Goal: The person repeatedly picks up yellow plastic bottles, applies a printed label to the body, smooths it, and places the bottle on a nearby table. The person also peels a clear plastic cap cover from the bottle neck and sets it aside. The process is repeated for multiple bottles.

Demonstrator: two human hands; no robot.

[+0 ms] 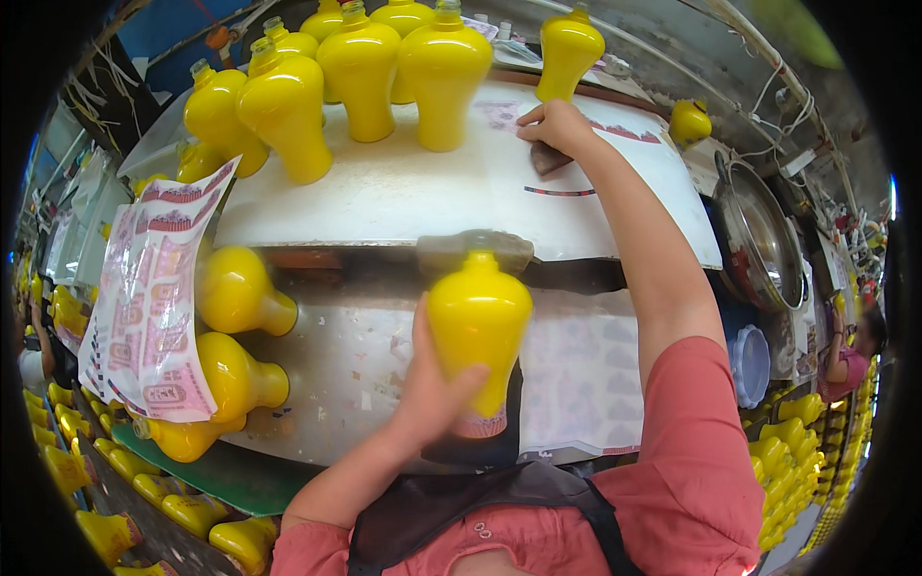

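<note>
"What lies off to your left?"

"Printed sheets (158, 307), pink and red on white, overlapping yellow bottles on their sides (233, 290). Further in, a cluster of upright yellow bottles (360, 77) stands on the far part of the white tabletop (375, 202)."

"And your left hand?"

"My left hand (427, 389) is wrapped around one yellow bottle (482, 312) in front of my apron, thumb across its front. The neck points away from me, by a grey block (442, 252) at the tabletop's edge; a patterned band (480, 424) circles the foot."

"The right?"

"My right hand (560, 128) is on the tabletop, fingers bent, just beside a lone upright bottle (570, 50). A dark flat piece (549, 158) shows under it; I can't tell whether I'm gripping that. Rightmost are a pale blue tub (749, 365) and a round metal pan (759, 230)."
</note>
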